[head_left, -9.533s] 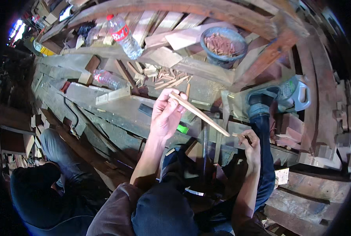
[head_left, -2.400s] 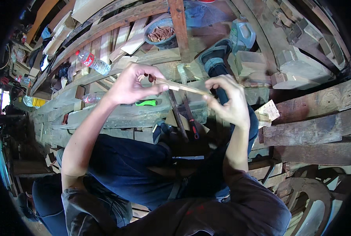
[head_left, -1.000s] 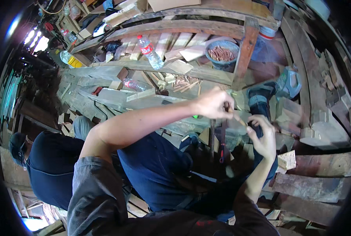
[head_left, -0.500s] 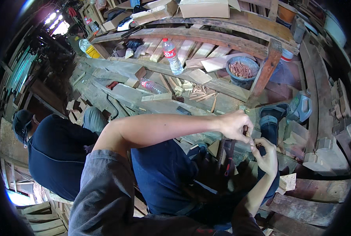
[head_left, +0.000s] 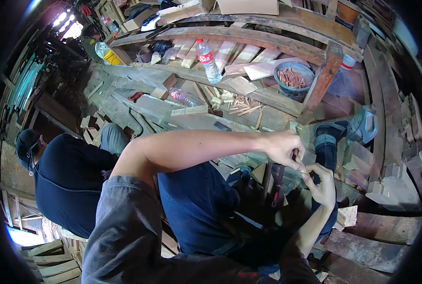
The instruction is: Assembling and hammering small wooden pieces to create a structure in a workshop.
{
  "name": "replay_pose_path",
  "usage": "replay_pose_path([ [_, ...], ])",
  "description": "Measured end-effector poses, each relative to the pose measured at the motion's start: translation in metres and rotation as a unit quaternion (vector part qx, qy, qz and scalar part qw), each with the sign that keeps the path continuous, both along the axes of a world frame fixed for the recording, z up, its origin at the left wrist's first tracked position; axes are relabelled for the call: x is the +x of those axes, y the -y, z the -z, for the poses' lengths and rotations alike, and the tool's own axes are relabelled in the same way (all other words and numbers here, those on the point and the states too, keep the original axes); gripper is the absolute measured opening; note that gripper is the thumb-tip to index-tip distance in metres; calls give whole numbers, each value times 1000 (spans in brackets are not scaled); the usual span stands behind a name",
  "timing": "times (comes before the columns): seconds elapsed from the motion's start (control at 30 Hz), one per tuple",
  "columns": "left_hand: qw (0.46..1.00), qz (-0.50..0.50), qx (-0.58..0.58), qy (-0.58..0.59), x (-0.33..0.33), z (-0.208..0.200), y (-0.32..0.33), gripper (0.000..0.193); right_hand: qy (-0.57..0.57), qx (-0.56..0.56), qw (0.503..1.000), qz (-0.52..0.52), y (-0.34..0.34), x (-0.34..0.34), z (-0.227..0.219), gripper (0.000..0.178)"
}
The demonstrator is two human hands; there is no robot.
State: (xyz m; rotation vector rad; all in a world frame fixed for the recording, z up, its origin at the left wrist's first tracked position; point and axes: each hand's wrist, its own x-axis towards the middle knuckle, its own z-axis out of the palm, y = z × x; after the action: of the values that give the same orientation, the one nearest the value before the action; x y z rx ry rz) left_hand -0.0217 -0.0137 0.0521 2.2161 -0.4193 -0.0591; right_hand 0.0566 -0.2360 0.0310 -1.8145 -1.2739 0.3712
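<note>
My left hand (head_left: 283, 147) is closed in a pinch, its arm reaching across from the left. A small pale wooden piece (head_left: 299, 161) shows at its fingertips, with something dark tucked under the fingers that I cannot make out. My right hand (head_left: 321, 185) meets it from below, thumb and finger pinched at the lower end of the same piece. Both hands are above the space between my knees. Below them, a tool with a red-marked handle (head_left: 275, 198) lies beside a dark bar. Short wooden pegs (head_left: 241, 104) lie loose on the planks beyond my left hand.
A bucket of reddish wooden pegs (head_left: 293, 78) stands near a wooden post (head_left: 325, 78). An upright plastic bottle (head_left: 209, 64) and a lying one (head_left: 185, 98) are on the planks. At right are a blue jug (head_left: 364, 125) and timber blocks (head_left: 390, 189). Another person (head_left: 71, 184) sits bent over at left.
The surroundings have shifted slightly in the picture as my head moved. Both hands keep nearly the same pose, fingertips together at the small wooden piece.
</note>
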Motion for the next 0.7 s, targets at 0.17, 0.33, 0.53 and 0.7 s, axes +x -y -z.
replay_pose_path([
  [0.17,999,34,41,-11,1,2,-2,29,-1,-2,1000,-24,-1,0,-4,16],
  [0.33,994,72,72,-29,0,4,1,27,27,0,998,-57,-1,1,-1,16],
  [0.53,987,83,124,-59,-4,-1,0,26,-12,-31,997,-76,-5,0,4,16],
  [0.7,985,95,142,-12,-1,2,1,26,0,-67,996,-51,-3,-4,-1,14],
])
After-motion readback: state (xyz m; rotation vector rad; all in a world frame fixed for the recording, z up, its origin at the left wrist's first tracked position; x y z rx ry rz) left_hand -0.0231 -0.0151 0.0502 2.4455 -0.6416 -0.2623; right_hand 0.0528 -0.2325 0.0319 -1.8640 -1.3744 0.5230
